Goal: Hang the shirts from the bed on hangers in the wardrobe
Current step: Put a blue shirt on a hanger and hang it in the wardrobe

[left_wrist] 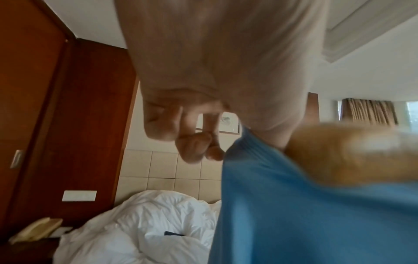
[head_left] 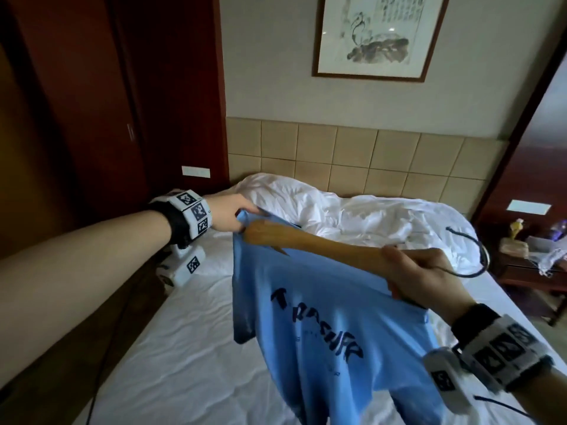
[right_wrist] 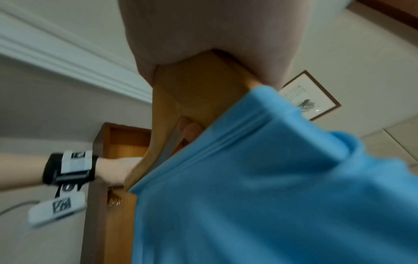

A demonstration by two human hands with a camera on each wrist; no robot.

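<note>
A light blue T-shirt [head_left: 325, 326] with dark lettering hangs above the bed [head_left: 184, 332], held up by both hands. A wooden hanger [head_left: 313, 240] with a dark metal hook [head_left: 478, 259] lies partly inside the shirt's neck. My left hand [head_left: 233, 216] pinches the shirt's collar edge at the hanger's left end. My right hand [head_left: 420, 274] grips the hanger's middle near the hook. In the left wrist view the shirt [left_wrist: 316, 214] and blurred hanger end [left_wrist: 348, 153] fill the right side. The right wrist view shows the hanger [right_wrist: 194, 92] under my palm and the shirt [right_wrist: 271, 178] draped below.
A crumpled white duvet [head_left: 352, 213] lies at the head of the bed below a tiled headboard [head_left: 368, 154]. Dark red wardrobe doors [head_left: 107, 102] stand at left. A nightstand [head_left: 530, 259] with small items sits at right. A framed picture [head_left: 377, 35] hangs on the wall.
</note>
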